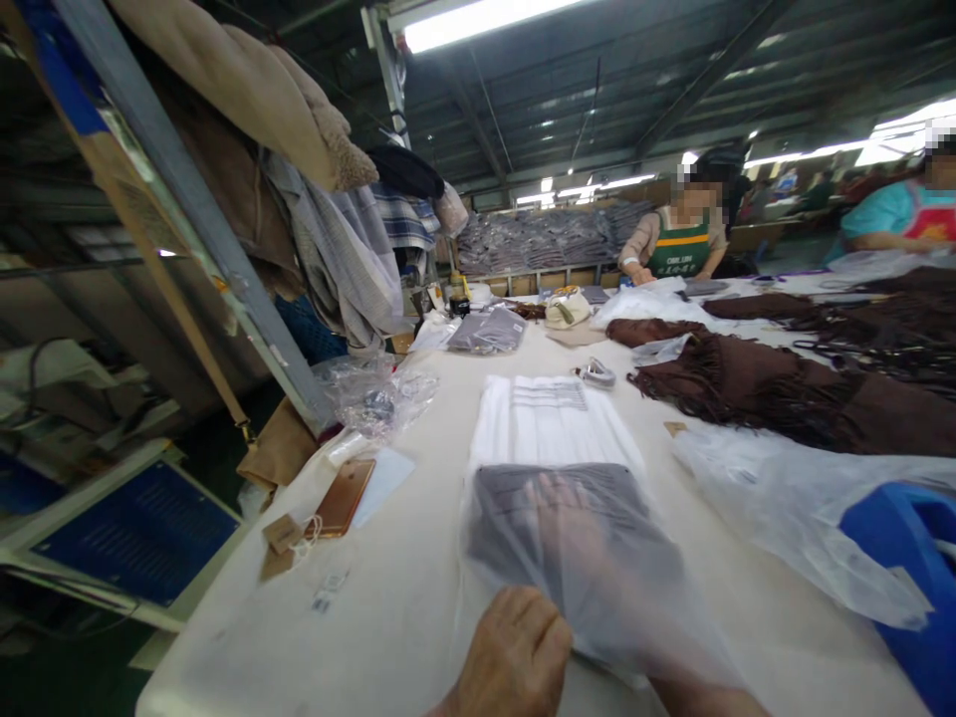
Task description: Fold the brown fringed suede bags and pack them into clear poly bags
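In front of me on the table lies a clear plastic bag with a folded dark grey cloth inside. My right hand reaches into the bag; seen blurred through the film, its fingers lie stretched out on the cloth. At the bag's near edge, my left hand is closed with its fingers curled round the plastic. Beyond the bag, touching its far end, is a stack of white plastic bags with printed lines.
On the left are a phone, cardboard tags and crumpled plastic. Brown fringed textiles and a blue container lie right. A tape dispenser sits ahead. Two people work across the table; garments hang at left.
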Tool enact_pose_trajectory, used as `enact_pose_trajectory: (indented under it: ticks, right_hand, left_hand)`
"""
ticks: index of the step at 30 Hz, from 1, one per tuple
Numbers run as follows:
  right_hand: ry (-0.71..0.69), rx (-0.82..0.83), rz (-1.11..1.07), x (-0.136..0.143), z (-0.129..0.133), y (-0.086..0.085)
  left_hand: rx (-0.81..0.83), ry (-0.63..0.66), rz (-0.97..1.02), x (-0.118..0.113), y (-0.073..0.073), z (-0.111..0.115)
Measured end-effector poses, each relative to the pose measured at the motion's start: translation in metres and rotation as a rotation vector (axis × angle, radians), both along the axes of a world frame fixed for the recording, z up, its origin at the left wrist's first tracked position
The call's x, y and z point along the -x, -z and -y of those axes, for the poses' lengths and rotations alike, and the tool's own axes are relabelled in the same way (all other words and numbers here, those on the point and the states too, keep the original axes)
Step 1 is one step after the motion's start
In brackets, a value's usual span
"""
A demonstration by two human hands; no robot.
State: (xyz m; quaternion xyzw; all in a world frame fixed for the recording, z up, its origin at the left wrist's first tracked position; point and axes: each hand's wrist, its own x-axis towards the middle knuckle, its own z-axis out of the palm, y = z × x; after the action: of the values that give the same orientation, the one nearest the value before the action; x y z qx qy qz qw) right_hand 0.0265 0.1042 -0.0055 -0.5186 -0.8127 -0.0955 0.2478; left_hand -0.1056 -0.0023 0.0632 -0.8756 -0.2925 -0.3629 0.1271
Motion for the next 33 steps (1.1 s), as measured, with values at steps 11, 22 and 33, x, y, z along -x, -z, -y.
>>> enact_pose_trajectory:
  ticks: [11,22,33]
  right_hand:
    - [-0.007,-0.235,0.127,-0.024,0.034,0.028]
    - [0.029,0.059,0.215,-0.018,0.007,0.004]
    - [0.040,0.024,0.184,-0.020,0.006,0.017]
  left_hand:
    - [-0.128,-0.075,0.101,-0.003,0.031,0.001]
    - [-0.171,-0.132,0.131,-0.007,0.038,0.004]
    - [-0.141,-0.166,0.132,-0.001,0.035,0.015]
